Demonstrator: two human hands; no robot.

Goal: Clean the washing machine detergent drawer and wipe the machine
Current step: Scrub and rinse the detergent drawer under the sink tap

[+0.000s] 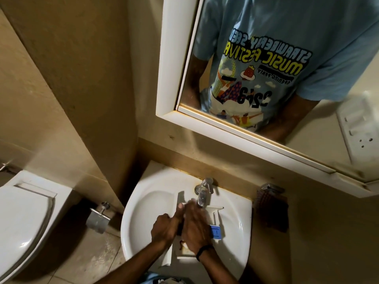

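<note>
Head view looks down into a white sink (143, 193) where the white detergent drawer (214, 211) lies lengthwise in the basin, its far end under the chrome tap (203, 193) and its near end at the basin's front edge. The left hand (165, 227) sits at the drawer's left wall with fingers curled around it and the thumb stretched toward the tap. The right hand (194, 228) lies across the top of the drawer, covering its middle; blur hides whether it grips anything. A blue insert (215, 232) shows just beside the right hand. A dark band (203, 250) circles the right wrist. A toilet (24, 218) stands at left, and a white-framed mirror (170, 78) hangs above.
</note>
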